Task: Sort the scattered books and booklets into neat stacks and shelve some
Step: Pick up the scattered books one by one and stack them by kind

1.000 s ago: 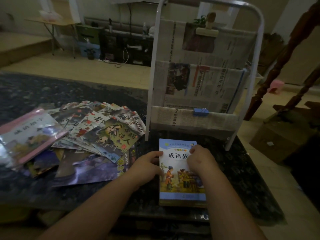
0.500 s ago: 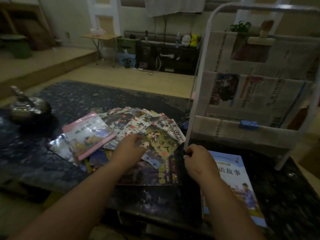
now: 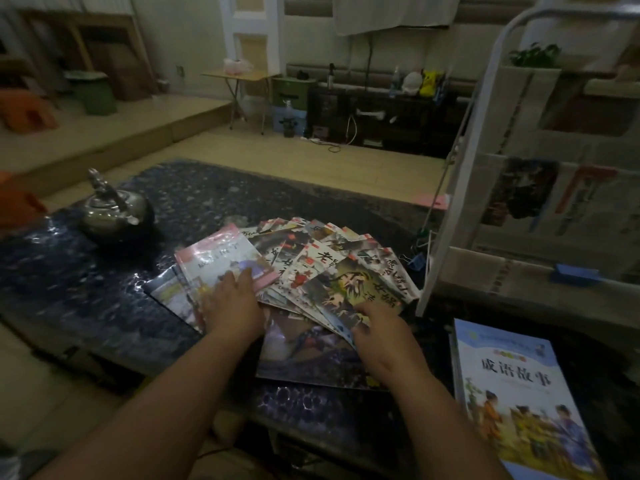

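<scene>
Several thin booklets (image 3: 332, 268) lie fanned out on the dark stone table (image 3: 104, 306). A pink-edged book (image 3: 221, 261) lies on the fan's left side. My left hand (image 3: 232, 303) rests flat on the pink-edged book's near corner, fingers spread. My right hand (image 3: 377, 330) touches the near edge of the front booklet with the dark figure; its fingertips are hidden against the pages. A larger dark booklet (image 3: 311, 355) lies under the fan. A blue-covered storybook stack (image 3: 519, 393) sits alone at the right, near the table's front edge.
A white metal rack (image 3: 446, 216) lined with newspaper stands on the table at the right. A metal teapot (image 3: 114, 209) sits at the table's left. Blue binder clips (image 3: 417, 261) lie by the rack's foot. Beyond the table are floor, a folding table and a dark cabinet.
Both hands left the blue storybook stack and moved left onto the fanned booklets. My view swung left, bringing the teapot into sight.
</scene>
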Demonstrator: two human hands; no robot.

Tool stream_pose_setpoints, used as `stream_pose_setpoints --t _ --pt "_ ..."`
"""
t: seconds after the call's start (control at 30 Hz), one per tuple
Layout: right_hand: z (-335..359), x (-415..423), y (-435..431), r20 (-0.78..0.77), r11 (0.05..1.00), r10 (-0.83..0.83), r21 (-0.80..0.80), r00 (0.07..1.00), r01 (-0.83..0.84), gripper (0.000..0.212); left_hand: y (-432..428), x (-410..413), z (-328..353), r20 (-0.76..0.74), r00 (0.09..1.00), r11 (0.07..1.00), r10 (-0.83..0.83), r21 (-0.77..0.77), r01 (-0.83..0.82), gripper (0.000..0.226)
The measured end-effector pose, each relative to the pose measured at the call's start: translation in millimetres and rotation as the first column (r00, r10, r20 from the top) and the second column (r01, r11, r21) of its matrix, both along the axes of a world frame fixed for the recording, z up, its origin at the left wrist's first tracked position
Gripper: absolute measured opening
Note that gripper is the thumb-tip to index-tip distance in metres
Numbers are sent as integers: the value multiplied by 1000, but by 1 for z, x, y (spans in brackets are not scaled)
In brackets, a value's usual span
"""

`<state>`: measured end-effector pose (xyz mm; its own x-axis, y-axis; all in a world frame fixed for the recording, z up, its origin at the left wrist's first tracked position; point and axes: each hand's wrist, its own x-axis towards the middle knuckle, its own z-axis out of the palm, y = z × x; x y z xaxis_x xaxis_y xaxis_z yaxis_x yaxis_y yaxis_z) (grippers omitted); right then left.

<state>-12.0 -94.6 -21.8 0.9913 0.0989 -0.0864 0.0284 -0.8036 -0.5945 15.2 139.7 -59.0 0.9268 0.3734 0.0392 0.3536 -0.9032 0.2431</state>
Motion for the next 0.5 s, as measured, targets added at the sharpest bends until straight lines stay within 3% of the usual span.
stream_pose_setpoints --t 0.2,0.37,0.5 --pt "0 -1 -3 -10 1000 4 9 1000 -4 38 -1 -1 1 84 996 980 5 199 -21 66" --pt "1 -2 -6 -30 998 -17 61 999 19 38 -5 -2 15 209 975 993 70 73 -87 53" --pt "2 -2 -10 -31 983 -58 174 998 62 38 -15 -1 38 444 894 998 -61 57 40 37"
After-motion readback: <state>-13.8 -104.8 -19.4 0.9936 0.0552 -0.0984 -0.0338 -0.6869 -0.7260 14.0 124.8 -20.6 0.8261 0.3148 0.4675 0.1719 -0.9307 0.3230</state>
